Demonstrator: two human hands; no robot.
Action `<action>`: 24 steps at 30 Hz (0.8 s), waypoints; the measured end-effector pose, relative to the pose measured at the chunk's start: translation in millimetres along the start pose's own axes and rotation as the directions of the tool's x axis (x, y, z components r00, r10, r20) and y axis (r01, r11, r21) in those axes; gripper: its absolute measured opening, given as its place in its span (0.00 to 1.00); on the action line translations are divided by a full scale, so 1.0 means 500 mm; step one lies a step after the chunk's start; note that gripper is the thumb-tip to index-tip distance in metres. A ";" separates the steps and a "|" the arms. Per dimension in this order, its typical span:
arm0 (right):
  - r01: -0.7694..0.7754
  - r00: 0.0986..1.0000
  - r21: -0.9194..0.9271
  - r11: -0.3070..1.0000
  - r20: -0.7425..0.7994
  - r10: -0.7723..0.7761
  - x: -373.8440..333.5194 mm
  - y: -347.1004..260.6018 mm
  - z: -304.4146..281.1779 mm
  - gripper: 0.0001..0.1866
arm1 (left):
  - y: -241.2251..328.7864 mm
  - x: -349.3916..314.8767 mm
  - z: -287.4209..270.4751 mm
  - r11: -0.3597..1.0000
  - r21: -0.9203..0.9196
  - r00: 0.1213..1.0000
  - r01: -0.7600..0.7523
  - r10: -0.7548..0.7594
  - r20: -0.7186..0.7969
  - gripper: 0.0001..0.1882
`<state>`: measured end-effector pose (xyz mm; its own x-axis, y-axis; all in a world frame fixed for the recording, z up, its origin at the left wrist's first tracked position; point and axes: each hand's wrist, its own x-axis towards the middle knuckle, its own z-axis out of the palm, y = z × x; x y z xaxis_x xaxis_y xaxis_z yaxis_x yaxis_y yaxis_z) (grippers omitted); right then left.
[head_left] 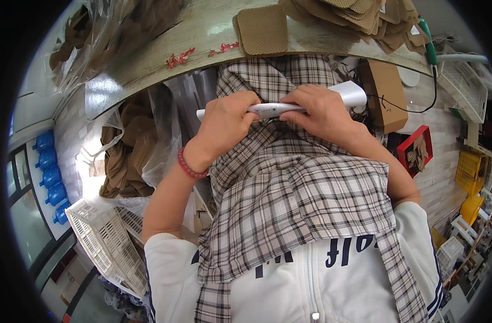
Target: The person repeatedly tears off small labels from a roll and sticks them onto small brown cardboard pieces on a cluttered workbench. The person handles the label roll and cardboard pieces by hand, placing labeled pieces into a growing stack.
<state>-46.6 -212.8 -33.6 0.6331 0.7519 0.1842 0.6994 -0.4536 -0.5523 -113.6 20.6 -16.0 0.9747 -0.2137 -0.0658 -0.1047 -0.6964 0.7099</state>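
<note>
Nearest lens: white zip top w/ dark lettering, and a plaid apron (305, 199) draped down the front, running up to the bench edge.

L hand (227, 121), red bead bracelet (189, 167) on wrist, fingers curled shut around the left part of a white folded sheet/packet (278, 109). Grip closed, knuckles up, thumb side hidden.

R hand (318, 110) clamped over the mid-right part of the same white piece, fingers pressed down on top. Both hands touching it, just beside each other. The piece lies flat across the apron, below the bench edge; its narrow end pokes out left of the L hand, wider end fans out right past the R hand. Can't tell if it's paper or plastic.

L side, lower: clear plastic bag (133, 151) stuffed w/ brown pieces; below it a white lattice crate (103, 239), tilted. Far L: row of blue water jugs (49, 177).

R side: brown carton (386, 91) w/ a black cable across it, red tray (416, 148) holding brown bits, yellow crates (469, 177) further out.

Beyond the hands: curved pale wood-look bench top (203, 32). On it a tan square mesh pad (262, 29), lying flat near the edge, some small red scraps (180, 57) just L of it. Far R on bench a loose heap of tan pads (359, 19). Green-handled tool (430, 48) by the heap, at the bench's R end.
</note>
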 end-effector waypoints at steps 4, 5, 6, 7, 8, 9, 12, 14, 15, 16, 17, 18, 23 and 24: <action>-0.076 0.991 0.124 0.989 -0.096 0.089 0.026 -0.011 0.011 0.12 | -0.007 0.008 0.011 0.997 0.017 0.989 -0.071 0.072 -0.131 0.08; -0.106 0.985 0.174 0.979 -0.116 0.127 0.030 -0.017 0.012 0.11 | -0.011 0.012 0.012 0.998 0.003 0.989 -0.058 0.057 -0.133 0.08; -0.134 0.977 0.224 0.965 -0.133 0.166 0.035 -0.023 0.013 0.11 | -0.013 0.016 0.010 0.999 -0.012 0.990 -0.044 0.042 -0.135 0.09; -0.153 0.969 0.241 0.958 -0.152 0.193 0.036 -0.022 0.017 0.10 | -0.016 0.021 0.009 0.998 -0.030 0.990 -0.048 0.043 -0.132 0.09; -0.171 0.961 0.258 0.951 -0.171 0.219 0.036 -0.020 0.025 0.09 | -0.019 0.026 0.007 0.998 -0.048 0.991 -0.051 0.044 -0.129 0.10; -0.189 0.951 0.276 0.942 -0.190 0.246 0.039 -0.019 0.028 0.09 | -0.021 0.031 0.005 0.996 -0.066 0.991 -0.054 0.045 -0.126 0.10; -0.213 0.933 0.299 0.930 -0.221 0.285 0.054 -0.024 0.029 0.06 | -0.030 0.042 0.006 0.997 -0.062 0.992 -0.053 0.045 -0.119 0.12; -0.251 0.915 0.339 0.907 -0.223 0.337 0.057 -0.036 0.029 0.06 | -0.033 0.040 0.005 0.992 -0.104 0.991 -0.076 0.063 -0.117 0.12; -0.269 0.905 0.359 0.894 -0.223 0.362 0.058 -0.041 0.029 0.05 | -0.034 0.039 0.002 0.988 -0.125 0.991 -0.086 0.072 -0.117 0.12; -0.272 0.904 0.354 0.895 -0.225 0.364 0.060 -0.038 0.033 0.05 | -0.035 0.043 0.000 0.990 -0.128 0.995 -0.065 0.054 -0.088 0.12; -0.275 0.903 0.349 0.896 -0.226 0.365 0.061 -0.034 0.038 0.05 | -0.034 0.048 -0.006 0.990 -0.131 0.998 -0.043 0.035 -0.059 0.12; -0.277 0.903 0.345 0.897 -0.227 0.366 0.063 -0.031 0.042 0.06 | -0.034 0.052 -0.012 0.991 -0.134 0.999 -0.020 0.016 -0.031 0.13; -0.182 0.913 0.306 0.935 -0.302 0.276 0.058 -0.049 0.043 0.07 | -0.037 0.065 -0.067 0.951 -0.192 0.947 0.241 -0.188 0.259 0.13; -0.162 0.913 0.285 0.945 -0.321 0.253 0.057 -0.057 0.039 0.07 | -0.041 0.066 -0.082 0.928 -0.208 0.913 0.309 -0.228 0.338 0.13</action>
<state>-55.2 -169.2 -28.6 0.8613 0.4177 0.2893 0.4638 -0.4138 -0.7834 -71.2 55.8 -4.0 0.8472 -0.2674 -0.4591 0.2453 -0.5696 0.7844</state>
